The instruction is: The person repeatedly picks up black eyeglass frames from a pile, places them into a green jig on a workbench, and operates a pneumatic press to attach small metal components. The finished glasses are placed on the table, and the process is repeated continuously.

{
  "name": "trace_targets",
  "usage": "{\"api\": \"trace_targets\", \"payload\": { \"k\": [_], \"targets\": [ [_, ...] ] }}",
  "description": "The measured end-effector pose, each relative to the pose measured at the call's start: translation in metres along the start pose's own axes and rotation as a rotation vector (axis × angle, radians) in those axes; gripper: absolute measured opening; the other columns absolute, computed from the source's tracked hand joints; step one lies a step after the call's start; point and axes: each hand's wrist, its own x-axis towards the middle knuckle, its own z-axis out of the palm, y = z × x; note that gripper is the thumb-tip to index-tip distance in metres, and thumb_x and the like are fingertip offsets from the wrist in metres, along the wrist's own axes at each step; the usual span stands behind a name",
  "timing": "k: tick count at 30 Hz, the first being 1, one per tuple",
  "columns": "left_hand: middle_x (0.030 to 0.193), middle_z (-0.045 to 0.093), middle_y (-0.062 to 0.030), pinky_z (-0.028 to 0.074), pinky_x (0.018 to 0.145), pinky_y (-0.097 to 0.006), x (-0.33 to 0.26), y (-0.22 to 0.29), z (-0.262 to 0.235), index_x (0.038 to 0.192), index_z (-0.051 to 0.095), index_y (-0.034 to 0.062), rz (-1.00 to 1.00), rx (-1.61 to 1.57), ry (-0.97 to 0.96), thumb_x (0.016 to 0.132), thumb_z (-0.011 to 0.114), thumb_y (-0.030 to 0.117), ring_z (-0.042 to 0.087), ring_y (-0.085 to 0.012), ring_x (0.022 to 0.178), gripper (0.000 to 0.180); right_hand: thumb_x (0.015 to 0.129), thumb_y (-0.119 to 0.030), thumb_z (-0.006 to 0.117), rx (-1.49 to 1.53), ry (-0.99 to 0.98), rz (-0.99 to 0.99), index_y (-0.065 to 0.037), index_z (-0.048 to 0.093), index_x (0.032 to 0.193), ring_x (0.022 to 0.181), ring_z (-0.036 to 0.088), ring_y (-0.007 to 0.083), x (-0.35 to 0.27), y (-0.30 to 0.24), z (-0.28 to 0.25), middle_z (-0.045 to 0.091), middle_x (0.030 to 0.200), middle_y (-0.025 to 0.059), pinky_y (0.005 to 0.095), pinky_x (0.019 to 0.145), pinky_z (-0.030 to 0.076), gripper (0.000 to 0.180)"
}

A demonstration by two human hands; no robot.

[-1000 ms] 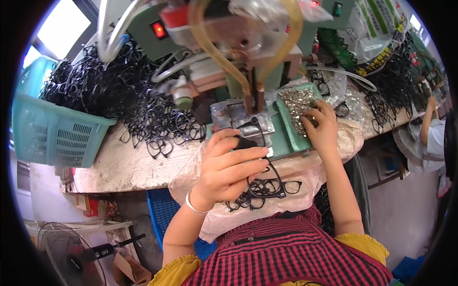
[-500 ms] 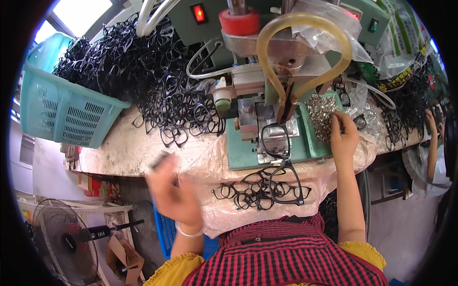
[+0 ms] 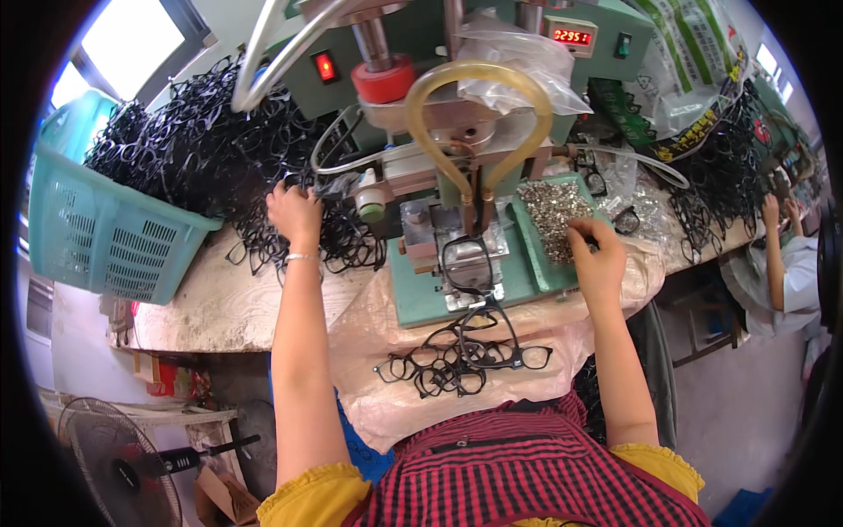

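My left hand (image 3: 296, 213) is stretched out to the pile of black eyeglass frames (image 3: 338, 241) at the left. Its fingers curl down on the pile around a dark piece, partly hidden by the hand. Over the near right edge of the green tray (image 3: 549, 279) of small metal parts (image 3: 555, 215), my right hand (image 3: 601, 262) pinches thumb and forefinger together; anything between them is too small to name. Between the hands, one eyeglass frame (image 3: 507, 327) sits at the green press's metal fixture (image 3: 479, 299), under the two dark prongs, with a temple hanging toward me.
Several loose eyeglass frames (image 3: 450, 358) lie on the plastic sheet (image 3: 378, 404) before the press. A turquoise basket (image 3: 114, 215) with more frames stands far left. A yellowish hose (image 3: 479, 70) loops above the fixture. Another person's arm (image 3: 774, 263) is at the right; a fan (image 3: 118, 465) stands lower left.
My left hand has moved from near the table's front edge up and away to the pile. My right hand stays at the metal parts. The whole view has shifted slightly.
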Motion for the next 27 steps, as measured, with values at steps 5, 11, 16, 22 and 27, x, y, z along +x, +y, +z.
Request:
{"api": "trace_targets", "payload": {
  "k": [5, 11, 16, 22, 27],
  "targets": [
    [0.098, 0.070, -0.0145, 0.048, 0.082, -0.041, -0.026, -0.018, -0.039, 0.080, 0.067, -0.0002, 0.271, -0.325, 0.367, 0.087, 0.070, 0.015, 0.062, -0.0320, 0.089, 0.016, 0.081, -0.002, 0.072, 0.030, 0.019, 0.136, -0.001, 0.072, 0.095, 0.082, 0.065, 0.0161, -0.033, 0.009, -0.049, 0.071, 0.091, 0.0073, 0.0288, 0.076, 0.050, 0.014],
    [0.072, 0.050, 0.0051, 0.039, 0.057, -0.020, -0.067, 0.006, -0.076, 0.082, 0.053, 0.0062, -0.172, -1.052, 0.007, 0.097, 0.068, 0.021, 0.044, -0.0038, 0.062, 0.026, 0.079, 0.000, 0.069, 0.326, -0.206, -0.040, 0.000, 0.071, 0.092, 0.084, 0.066, 0.0177, -0.007, -0.067, -0.017, 0.070, 0.089, 0.0080, 0.0294, 0.078, 0.050, 0.013],
    [0.091, 0.063, -0.0055, 0.057, 0.068, -0.028, -0.118, 0.027, -0.078, 0.105, 0.057, 0.0018, -0.333, -1.412, -0.136, 0.101, 0.061, 0.016, 0.067, -0.0175, 0.077, 0.016, 0.077, -0.004, 0.071, 0.525, -0.198, -0.070, -0.002, 0.067, 0.089, 0.085, 0.067, 0.0187, 0.012, -0.099, 0.046, 0.069, 0.088, 0.0078, 0.0308, 0.080, 0.051, 0.013],
    [0.101, 0.069, -0.0155, 0.060, 0.076, -0.035, -0.151, 0.040, -0.115, 0.108, 0.060, 0.0002, -0.300, -1.530, -0.085, 0.102, 0.057, 0.013, 0.070, -0.0250, 0.085, 0.014, 0.080, -0.001, 0.071, 0.713, -0.198, 0.076, 0.000, 0.057, 0.108, 0.089, 0.063, 0.0113, -0.002, -0.101, 0.053, 0.065, 0.093, 0.0044, 0.0252, 0.086, 0.048, 0.032],
    [0.107, 0.066, -0.0207, 0.059, 0.077, -0.038, -0.101, 0.113, -0.198, 0.109, 0.055, 0.0009, 0.396, -1.548, 0.020, 0.103, 0.050, 0.010, 0.068, -0.0285, 0.091, 0.012, 0.080, 0.000, 0.071, 0.876, -0.276, 0.160, 0.002, 0.053, 0.114, 0.092, 0.062, 0.0090, 0.001, -0.122, 0.046, 0.064, 0.099, 0.0040, 0.0237, 0.086, 0.046, 0.038]
  ]
}}
